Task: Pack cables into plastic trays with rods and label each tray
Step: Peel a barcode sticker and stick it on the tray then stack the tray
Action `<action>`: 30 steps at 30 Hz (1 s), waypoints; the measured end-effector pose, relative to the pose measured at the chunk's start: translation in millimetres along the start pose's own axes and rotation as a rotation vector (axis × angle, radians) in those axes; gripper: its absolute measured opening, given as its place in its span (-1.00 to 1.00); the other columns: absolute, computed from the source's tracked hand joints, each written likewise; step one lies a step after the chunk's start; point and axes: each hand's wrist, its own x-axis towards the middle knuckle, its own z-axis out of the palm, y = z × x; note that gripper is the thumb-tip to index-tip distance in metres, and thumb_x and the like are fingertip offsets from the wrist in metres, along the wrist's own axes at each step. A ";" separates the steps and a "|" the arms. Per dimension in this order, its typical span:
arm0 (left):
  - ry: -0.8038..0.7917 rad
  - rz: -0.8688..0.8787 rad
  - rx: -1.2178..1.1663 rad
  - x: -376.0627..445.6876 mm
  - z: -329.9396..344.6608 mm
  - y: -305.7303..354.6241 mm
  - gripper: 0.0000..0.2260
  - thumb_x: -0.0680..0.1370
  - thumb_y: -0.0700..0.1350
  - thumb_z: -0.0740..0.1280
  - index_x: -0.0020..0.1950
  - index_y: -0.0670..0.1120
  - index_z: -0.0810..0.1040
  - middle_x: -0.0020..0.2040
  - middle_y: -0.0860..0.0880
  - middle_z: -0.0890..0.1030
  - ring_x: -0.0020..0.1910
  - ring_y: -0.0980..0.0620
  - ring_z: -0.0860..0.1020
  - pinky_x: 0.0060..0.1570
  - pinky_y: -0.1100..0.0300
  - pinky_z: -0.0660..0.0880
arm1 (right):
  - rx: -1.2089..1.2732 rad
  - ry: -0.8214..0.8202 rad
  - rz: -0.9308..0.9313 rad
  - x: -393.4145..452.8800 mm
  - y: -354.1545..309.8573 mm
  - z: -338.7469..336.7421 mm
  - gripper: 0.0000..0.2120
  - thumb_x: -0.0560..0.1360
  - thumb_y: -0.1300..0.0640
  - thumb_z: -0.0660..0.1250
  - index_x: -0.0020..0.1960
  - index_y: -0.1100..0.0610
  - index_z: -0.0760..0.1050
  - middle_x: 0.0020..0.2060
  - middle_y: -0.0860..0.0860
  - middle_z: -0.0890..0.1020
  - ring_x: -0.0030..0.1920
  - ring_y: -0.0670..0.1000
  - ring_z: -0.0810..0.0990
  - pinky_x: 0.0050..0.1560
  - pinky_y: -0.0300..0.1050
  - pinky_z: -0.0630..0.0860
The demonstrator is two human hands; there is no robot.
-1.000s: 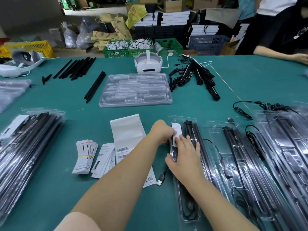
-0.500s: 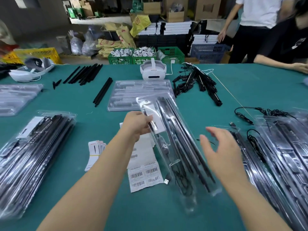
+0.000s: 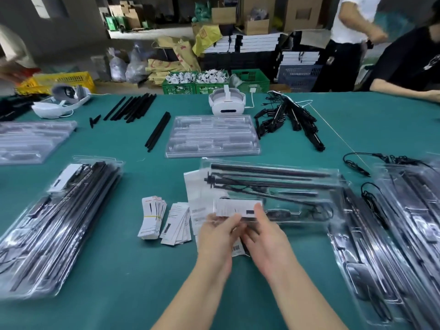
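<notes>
Stretching across the bench (image 3: 309, 120), packed stacks are lying left (image 3: 54, 225) & right (image 3: 392, 222), empties (image 3: 212, 136) waiting behind — plenty left. Both hands, left (image 3: 217, 236) & right (image 3: 264, 232), are gripping the labelled tray (image 3: 273, 194), raised sideways at centre.

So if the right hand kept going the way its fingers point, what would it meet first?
The right hand already grips the packed tray at its label. Straight on, it would probably meet the tray's black rods; depth is unclear.

Clear labelled tray (image 3: 273, 186) of black rods lies crosswise, held above table.
</notes>
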 end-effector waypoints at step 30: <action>-0.151 -0.032 0.757 29.1 -51.4 12.6 -0.76 0.67 -0.03 0.23 0.01 -0.19 0.54 -0.28 -0.18 0.68 -0.36 -0.13 0.66 -0.34 0.10 0.61 | -0.063 -0.007 -0.197 47.9 1.4 -48.9 -0.80 0.54 0.30 0.36 0.14 0.30 0.49 0.04 0.25 0.69 0.05 0.18 0.70 -0.07 -0.08 0.65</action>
